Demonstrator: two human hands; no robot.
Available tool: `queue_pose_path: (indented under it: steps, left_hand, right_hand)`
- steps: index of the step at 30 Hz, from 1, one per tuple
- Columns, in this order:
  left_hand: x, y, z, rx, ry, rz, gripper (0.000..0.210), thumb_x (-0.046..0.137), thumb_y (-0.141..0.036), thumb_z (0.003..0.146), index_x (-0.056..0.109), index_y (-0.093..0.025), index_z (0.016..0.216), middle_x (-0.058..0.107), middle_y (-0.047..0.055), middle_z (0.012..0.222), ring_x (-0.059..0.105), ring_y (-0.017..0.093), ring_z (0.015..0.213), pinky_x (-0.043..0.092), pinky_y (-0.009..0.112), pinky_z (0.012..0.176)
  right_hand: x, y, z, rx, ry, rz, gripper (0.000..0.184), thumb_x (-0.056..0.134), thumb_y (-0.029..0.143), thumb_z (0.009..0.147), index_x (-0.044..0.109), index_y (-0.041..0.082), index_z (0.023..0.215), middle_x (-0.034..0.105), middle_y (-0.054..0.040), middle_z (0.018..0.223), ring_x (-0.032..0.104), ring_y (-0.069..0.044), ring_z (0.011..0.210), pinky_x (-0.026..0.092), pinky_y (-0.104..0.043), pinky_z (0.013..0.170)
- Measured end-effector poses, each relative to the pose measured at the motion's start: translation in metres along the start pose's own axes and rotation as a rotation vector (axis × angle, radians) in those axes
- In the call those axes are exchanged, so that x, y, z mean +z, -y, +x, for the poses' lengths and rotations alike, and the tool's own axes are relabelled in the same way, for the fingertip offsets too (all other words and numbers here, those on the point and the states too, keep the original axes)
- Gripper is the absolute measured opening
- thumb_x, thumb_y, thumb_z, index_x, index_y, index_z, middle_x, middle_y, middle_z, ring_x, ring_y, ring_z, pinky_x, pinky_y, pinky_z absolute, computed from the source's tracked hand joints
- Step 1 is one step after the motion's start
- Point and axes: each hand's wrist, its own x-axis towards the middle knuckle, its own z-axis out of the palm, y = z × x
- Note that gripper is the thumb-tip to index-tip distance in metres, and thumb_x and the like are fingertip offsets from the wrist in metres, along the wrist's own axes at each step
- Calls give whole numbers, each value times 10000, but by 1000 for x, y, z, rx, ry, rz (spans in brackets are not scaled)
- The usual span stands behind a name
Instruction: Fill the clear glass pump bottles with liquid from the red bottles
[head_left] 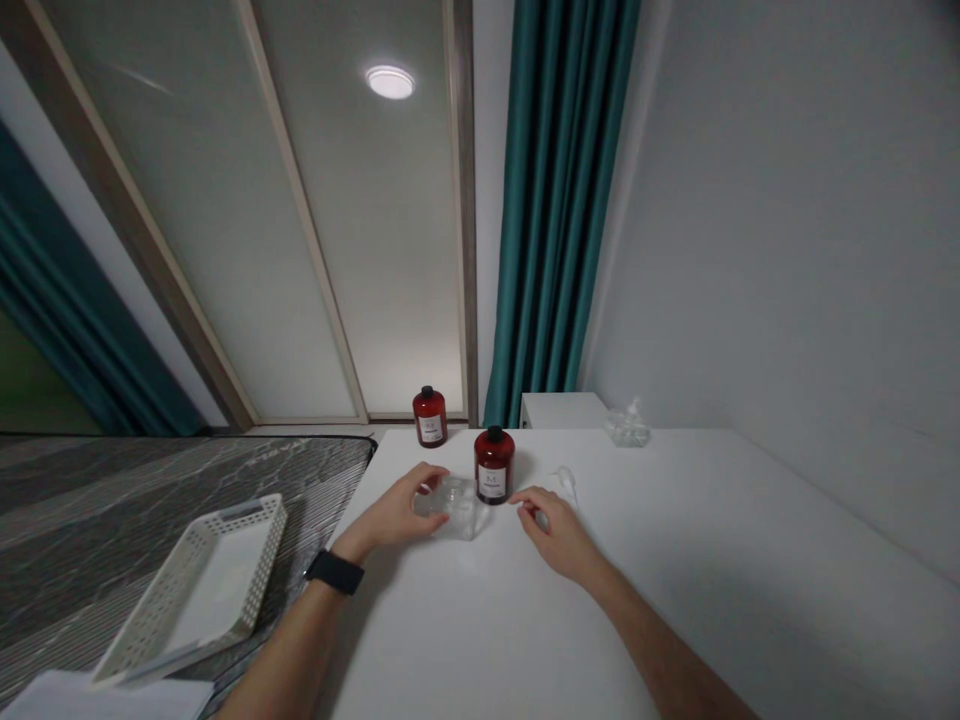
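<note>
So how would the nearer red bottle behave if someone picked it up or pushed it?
The nearer red bottle looks stiff, its sides showing no dents. Its glossy surface could be slippery to grip. Knocked over, it would probably roll, given its rounded body.

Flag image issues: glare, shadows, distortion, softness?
Head view: round bright spot glares on the frosted panel, likely a reflection; head view: soft shadow right of the left forearm; head view: clear container at the left hand washes out against the white tabletop; head view: left door frame leans hard, probably wide-lens distortion; head view: fine label print unreadable.
</note>
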Motion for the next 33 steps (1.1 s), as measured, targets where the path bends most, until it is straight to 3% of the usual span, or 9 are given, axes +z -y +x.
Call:
queue_pose_path:
  steps: [7,14,20,26,33]
  left_hand:
    - [-1,10,-3,34,-92,46,545,640,-258,771,498,-185,1292,584,89,1151,591,254,1062,530,411,909]
    - [6,12,-3,16,-86,61,573,611,-241,792,472,-178,1345,572,95,1148,581,254,1062,521,405,918]
    - [5,17,-6,-15,-92,133,593,608,-268,812,463,-164,1377,558,126,1225,539,303,1166,457,502,1039]
    - [7,15,-8,7,-95,187,724,641,-307,839,329,-189,1481,467,153,1365,457,337,1288,405,556,1104]
    - [13,2,-8,122,-259,276,522,594,-273,891,408,-205,1374,473,135,1333,454,313,1273,402,529,1107]
  right_hand:
    - [3,2,-2,16,27,-29,219,492,162,901,675,227,1004,678,-34,845,624,-217,826,463,-335,783]
    - [5,4,-3,23,63,-23,240,472,167,909,673,219,1029,673,-45,857,623,-220,838,463,-344,788]
    - [5,2,-3,19,58,-33,234,481,173,907,674,219,1031,673,-35,839,615,-214,819,459,-334,774]
    - [5,3,-3,4,47,-38,237,478,167,899,677,228,1014,677,-34,827,620,-218,806,463,-342,768]
    - [5,2,-3,-10,41,-30,250,478,160,890,679,227,1023,687,-45,855,624,-222,813,472,-347,774]
